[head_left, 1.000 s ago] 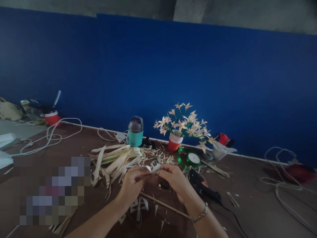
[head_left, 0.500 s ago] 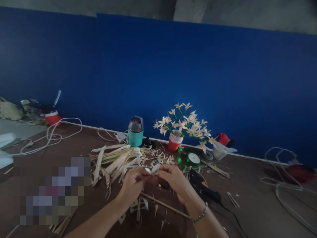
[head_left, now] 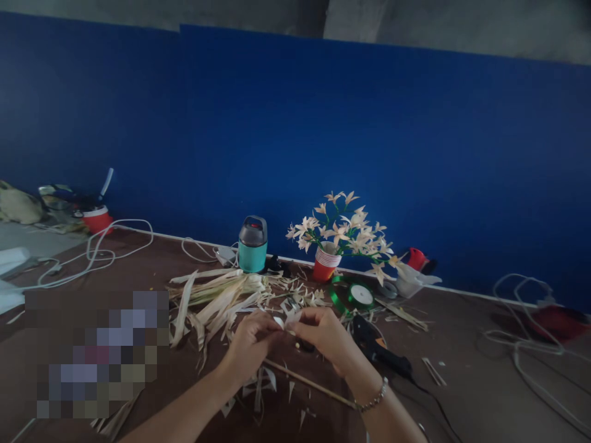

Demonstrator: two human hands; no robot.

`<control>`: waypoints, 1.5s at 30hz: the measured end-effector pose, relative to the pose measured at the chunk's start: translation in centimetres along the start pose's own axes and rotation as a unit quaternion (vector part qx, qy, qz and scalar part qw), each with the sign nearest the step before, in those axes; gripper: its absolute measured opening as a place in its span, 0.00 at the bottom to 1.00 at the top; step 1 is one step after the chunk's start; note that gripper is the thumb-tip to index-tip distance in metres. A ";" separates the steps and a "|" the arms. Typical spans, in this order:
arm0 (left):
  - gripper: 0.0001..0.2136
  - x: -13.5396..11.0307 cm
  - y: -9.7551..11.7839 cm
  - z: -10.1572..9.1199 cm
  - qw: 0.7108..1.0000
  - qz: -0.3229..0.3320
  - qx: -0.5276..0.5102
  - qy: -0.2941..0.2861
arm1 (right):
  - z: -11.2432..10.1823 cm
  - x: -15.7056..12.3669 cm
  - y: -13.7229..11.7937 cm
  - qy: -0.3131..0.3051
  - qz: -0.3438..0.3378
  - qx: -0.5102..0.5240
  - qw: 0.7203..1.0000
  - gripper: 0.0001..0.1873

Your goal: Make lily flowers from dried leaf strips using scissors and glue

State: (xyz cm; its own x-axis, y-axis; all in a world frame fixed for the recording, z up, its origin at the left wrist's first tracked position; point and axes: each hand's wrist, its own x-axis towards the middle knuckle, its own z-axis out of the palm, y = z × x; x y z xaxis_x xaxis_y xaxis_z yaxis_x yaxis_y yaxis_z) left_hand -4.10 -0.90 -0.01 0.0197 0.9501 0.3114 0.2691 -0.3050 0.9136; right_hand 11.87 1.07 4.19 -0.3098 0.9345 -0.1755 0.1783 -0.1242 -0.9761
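Over the middle of the brown tabletop, my left hand (head_left: 252,339) is closed, pinching a small white corn husk petal (head_left: 279,322) at its fingertips. Close beside it, my right hand (head_left: 327,338) pinches a thin pale husk piece (head_left: 292,318) between thumb and forefinger. The fingertips nearly meet, and whether the two pieces are joined I cannot tell. Below my hands lie a thin stick (head_left: 309,383) and cut husk scraps (head_left: 258,383). Dry corn husks (head_left: 221,301) are heaped behind my left hand. To the right of my right hand rests a black glue gun (head_left: 383,355).
Husk flowers (head_left: 339,232) on green stems stand in stacked red cups (head_left: 327,267) by the blue wall. A teal lidded container (head_left: 252,253), green ribbon spool (head_left: 361,295) and plastic bag (head_left: 413,280) are near. White cables (head_left: 99,252) run left; the lower left is pixelated.
My fingertips have shifted slightly around the husk pieces, and the piece in my right hand has turned a little. Everything else lies as before.
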 end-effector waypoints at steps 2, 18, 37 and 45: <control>0.05 0.0 0.0 0.1 1.000 -0.018 -0.018 -0.005 | 0.0 0.1 0.1 0.006 -0.004 -0.011 1.000 0.09; 0.07 0.1 -0.6 0.4 0.980 -0.144 -0.121 -0.064 | -0.1 0.4 0.2 0.010 0.015 -0.023 1.000 0.09; 0.03 -0.8 -0.4 0.2 0.985 0.073 0.155 0.025 | 0.2 0.4 0.1 0.021 0.035 0.018 0.999 0.10; 0.03 -1.2 0.9 -0.3 0.935 0.210 0.278 0.069 | 0.4 0.7 0.8 0.026 0.035 0.016 0.999 0.12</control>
State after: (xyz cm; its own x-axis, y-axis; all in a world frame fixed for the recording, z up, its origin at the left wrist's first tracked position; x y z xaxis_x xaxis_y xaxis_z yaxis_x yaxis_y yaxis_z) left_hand -4.19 -2.30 0.49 0.1222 0.7255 0.6773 0.7249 -0.5314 0.4384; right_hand 11.45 1.45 3.23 -0.2476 0.9393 -0.2376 0.1682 -0.1998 -0.9653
